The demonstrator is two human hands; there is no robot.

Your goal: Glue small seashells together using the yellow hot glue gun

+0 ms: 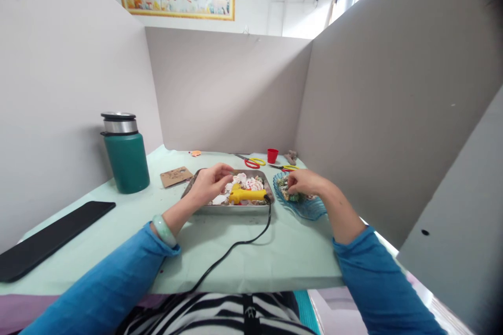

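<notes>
My left hand hovers over the left side of a metal tray, its thumb and fingers apart and nothing visible between them. White and pink shell-like pieces fill the tray. A yellow glue gun lies across them, its black cord running down over the table's front edge. To the right, my right hand reaches down into a blue, shell-shaped glass dish. Its fingers are pinched together among small green and whitish pieces; what they grip is too small to make out.
Behind the tray lie two pairs of scissors with red and yellow handles, and a small red cup. A brown card, a green bottle and a long black pad are on the left. Grey partitions enclose the table.
</notes>
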